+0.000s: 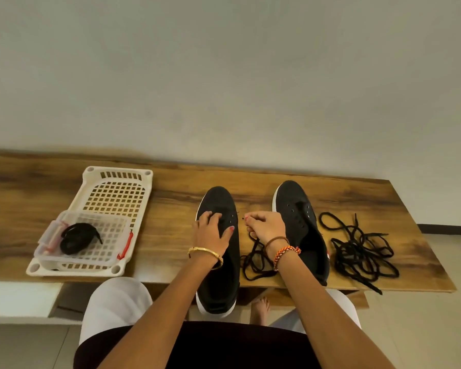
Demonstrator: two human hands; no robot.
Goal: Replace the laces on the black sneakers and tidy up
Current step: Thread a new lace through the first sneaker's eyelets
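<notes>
Two black sneakers with white soles stand toes-away on the wooden table. My left hand (210, 230) rests on the left sneaker (220, 275), fingers curled over its eyelet area. My right hand (264, 226) pinches the tip of a black lace (253, 259) between the two shoes; the rest of that lace trails loosely toward the table's front edge. The right sneaker (301, 211) has bare eyelets and no lace. A tangled heap of black laces (359, 251) lies to its right.
A white plastic basket (117, 182) stands at the left of the table (24, 198). In its near end sits a clear lidded box (104, 249) with a bundled black lace (75, 237) on it. The wall runs close behind the table.
</notes>
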